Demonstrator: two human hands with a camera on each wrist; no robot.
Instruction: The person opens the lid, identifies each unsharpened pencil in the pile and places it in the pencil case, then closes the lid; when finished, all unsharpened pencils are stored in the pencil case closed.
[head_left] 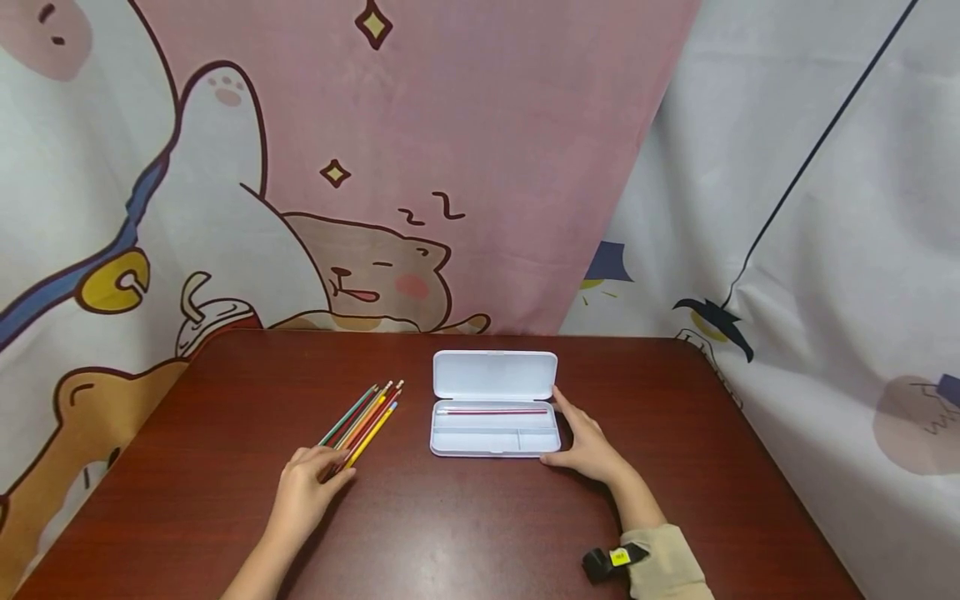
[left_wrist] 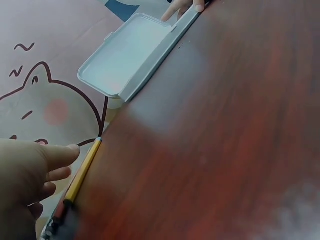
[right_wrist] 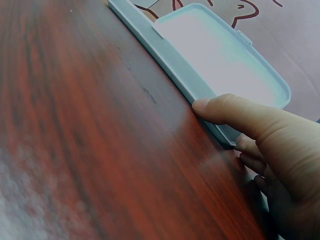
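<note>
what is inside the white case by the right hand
Inside the open white case, a thin red pencil-like stick lies along the back, with low dividers in front. In both wrist views the case's front wall hides what lies within.

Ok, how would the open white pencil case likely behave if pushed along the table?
The pencil case is probably light and fairly stiff, since its walls look thin and its edges run straight. Its raised lid might wobble, being attached only along the back. The red pencil inside would likely roll little, lying in a narrow compartment.
</note>
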